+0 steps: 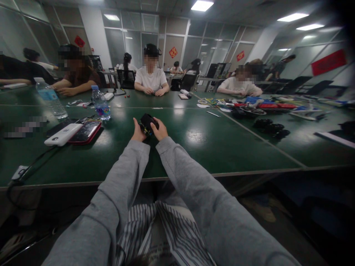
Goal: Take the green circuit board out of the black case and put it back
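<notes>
Both my arms in grey sleeves reach out over the green table (210,147). My left hand (137,132) and my right hand (159,130) are closed around a small black object (146,123) with yellowish bits on its underside, held just above the tabletop between them. Its exact make is too small to tell.
A white power bank (63,134) and a red-cased phone (85,132) lie to the left, with two water bottles (101,103) (51,99) behind. Black parts (270,127) and colourful clutter (263,105) sit at the right. Several people sit across the table. A cable (30,162) runs off the left edge.
</notes>
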Tool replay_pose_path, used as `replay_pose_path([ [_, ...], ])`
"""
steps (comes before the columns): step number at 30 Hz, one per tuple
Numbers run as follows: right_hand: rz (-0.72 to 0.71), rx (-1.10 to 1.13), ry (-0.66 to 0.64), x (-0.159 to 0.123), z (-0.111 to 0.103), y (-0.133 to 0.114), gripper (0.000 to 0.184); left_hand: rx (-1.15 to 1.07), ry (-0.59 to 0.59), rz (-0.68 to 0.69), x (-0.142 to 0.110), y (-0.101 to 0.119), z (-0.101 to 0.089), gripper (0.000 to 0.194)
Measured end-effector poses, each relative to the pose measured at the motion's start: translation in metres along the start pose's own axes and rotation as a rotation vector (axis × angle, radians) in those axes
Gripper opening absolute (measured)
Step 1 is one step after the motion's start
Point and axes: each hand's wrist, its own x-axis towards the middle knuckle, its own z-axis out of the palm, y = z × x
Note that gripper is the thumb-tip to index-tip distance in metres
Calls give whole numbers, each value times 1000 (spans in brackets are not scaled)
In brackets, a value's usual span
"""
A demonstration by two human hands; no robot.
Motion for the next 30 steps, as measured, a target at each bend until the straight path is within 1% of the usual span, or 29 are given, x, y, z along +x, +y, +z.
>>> replay_pose_path([
  [5,-44,-54,-34,-1,4,3,59,-12,61,8,-1,2,-1,83],
  [7,-68,-89,-80,-3,7,5,58,-19,71,10,-2,2,0,85],
  [9,-80,-135,-171,-6,11,7,63,-34,43,30,-2,1,0,88],
  [11,-78,-187,-272,-9,15,9,72,-45,-7,46,-3,1,0,93],
  [14,-71,-238,-349,-12,19,11,80,-47,-48,53,-1,1,-2,96],
  [18,-83,-232,-356,-12,19,13,82,-29,-65,68,3,1,-6,91],
  [22,-75,-241,-362,-13,17,11,84,-3,-100,73,6,0,-9,93],
  [27,-66,-283,-381,-14,15,5,85,-1,-97,84,6,0,-9,87],
  [30,-58,-326,-356,-16,14,2,84,-15,-103,101,7,0,-10,83],
])
